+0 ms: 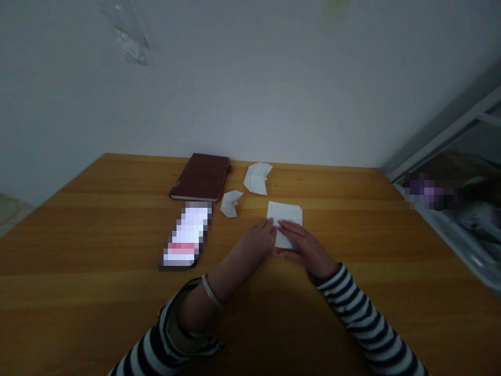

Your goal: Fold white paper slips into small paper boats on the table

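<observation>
A small white piece of paper lies on the wooden table under my fingers, with faint lines on it and one corner cut or folded at the far right. At its left side, my left hand presses the paper with bent fingers held together. My right hand lies over the near right part, fingers across the paper and thumb at its near edge. The fingertips of both hands almost meet, and they cover the paper's near left part. Beyond my left hand are a small folded paper and a larger folded paper, both with angled outlines.
A dark red notebook lies at the back left of the table. Nearer stands a phone lying flat with its screen lit and blurred. A white wall rises behind; a white-framed shelf with items borders the right side.
</observation>
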The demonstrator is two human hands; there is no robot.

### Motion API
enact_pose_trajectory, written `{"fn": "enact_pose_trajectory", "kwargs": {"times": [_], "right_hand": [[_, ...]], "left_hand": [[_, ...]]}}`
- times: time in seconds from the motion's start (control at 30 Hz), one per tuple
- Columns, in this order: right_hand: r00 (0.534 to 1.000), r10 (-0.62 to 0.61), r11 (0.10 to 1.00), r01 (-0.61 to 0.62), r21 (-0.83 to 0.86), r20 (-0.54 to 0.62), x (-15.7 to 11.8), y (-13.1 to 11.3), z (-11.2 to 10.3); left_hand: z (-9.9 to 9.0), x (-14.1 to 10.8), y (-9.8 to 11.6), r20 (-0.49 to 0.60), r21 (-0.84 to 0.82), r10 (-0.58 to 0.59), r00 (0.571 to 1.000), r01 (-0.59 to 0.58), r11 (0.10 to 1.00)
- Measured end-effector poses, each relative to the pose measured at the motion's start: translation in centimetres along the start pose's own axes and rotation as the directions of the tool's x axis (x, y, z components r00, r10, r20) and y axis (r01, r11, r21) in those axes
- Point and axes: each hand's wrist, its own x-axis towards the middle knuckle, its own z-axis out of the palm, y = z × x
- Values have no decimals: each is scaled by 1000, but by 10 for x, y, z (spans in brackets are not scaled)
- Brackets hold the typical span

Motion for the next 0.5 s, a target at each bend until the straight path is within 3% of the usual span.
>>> {"fn": "enact_pose_trajectory", "kwargs": {"times": [0.3, 0.5], "right_hand": [[998, -38, 994, 33, -106, -47, 0, -4, -1], [992, -55, 988, 37, -150, -115, 0, -6, -4]], "left_hand": [[-1, -3, -4, -11, 142, 44, 999, -42, 989], [-5, -2, -10, -23, 64, 64, 998, -63, 996]]}}
